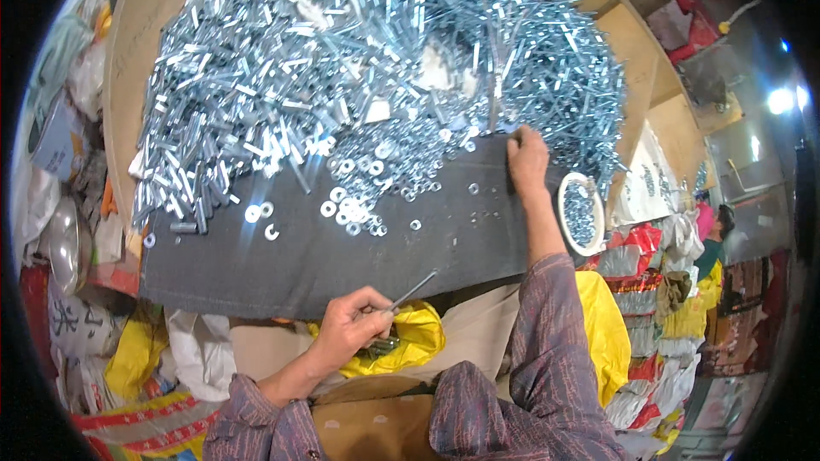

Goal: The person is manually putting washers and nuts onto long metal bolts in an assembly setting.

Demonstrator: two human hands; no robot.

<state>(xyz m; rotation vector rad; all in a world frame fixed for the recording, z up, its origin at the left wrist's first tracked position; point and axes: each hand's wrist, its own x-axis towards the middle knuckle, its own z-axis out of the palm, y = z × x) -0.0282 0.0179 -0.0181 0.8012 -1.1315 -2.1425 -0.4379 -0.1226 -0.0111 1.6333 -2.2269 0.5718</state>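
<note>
My left hand (354, 324) is closed around a thin metal rod (414, 288), which slants up and to the right. Just below it, a yellow bag (423, 329) gapes on my lap with some metal pieces inside. My right hand (530, 160) reaches to the near edge of the heap, its fingers bent among small metal parts; what they pinch, if anything, is hidden. Long thin metal pins (568, 77) lie just beyond that hand. A pile of small nuts and rings (393, 158) spreads to its left, on a dark cloth (359, 256).
Short metal tubes (196, 141) fill the heap's left side, and loose washers (329, 208) lie in front. A white-rimmed oval container (600, 226) of small parts stands at the right. Cardboard walls (128, 94) border the heap. Stacked sacks (636, 299) are beyond my right arm.
</note>
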